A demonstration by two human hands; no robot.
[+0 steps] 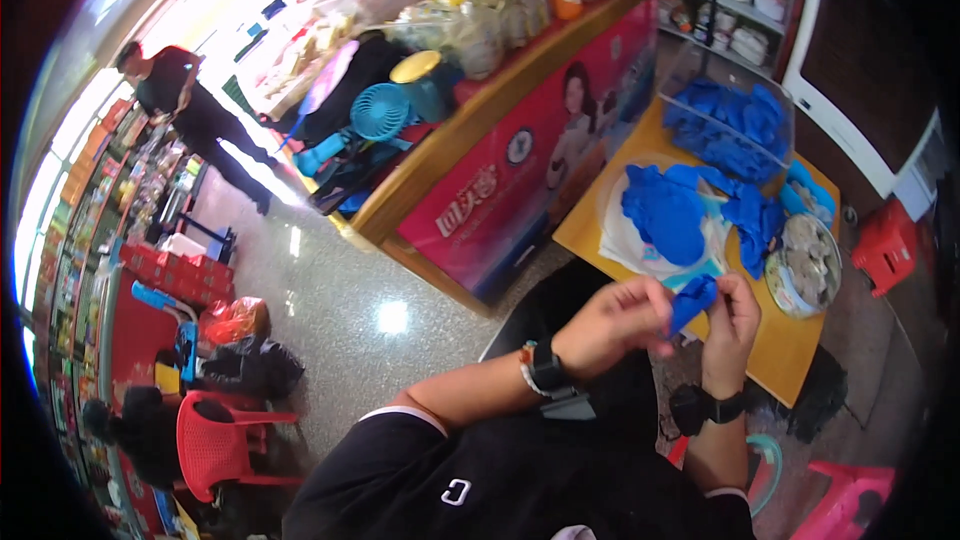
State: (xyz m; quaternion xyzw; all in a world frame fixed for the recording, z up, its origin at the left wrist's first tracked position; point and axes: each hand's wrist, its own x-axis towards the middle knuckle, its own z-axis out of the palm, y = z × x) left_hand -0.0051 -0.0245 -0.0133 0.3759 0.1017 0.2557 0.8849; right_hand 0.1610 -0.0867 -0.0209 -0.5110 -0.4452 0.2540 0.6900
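Observation:
My left hand (632, 315) and my right hand (730, 330) are close together over the near edge of a yellow wooden table (600, 225), fingers closed round a small blue piece of soft material (693, 302). Behind them, a crumpled blue heap (662, 215) lies on whitish sheets, with more blue material (755, 220) to its right. A clear plastic bin (725, 120) of blue pieces stands at the back. A light blue bowl (805, 185) and a round tub (800, 265) with grey contents sit at the right edge.
A cluttered counter (470, 90) with a fan is ahead. A person in dark clothes (185, 100) stands by shelves (150, 180) at the left. A red chair (225, 430) is lower left, a red stool (880, 250) right, a pink plastic seat (840, 500) lower right.

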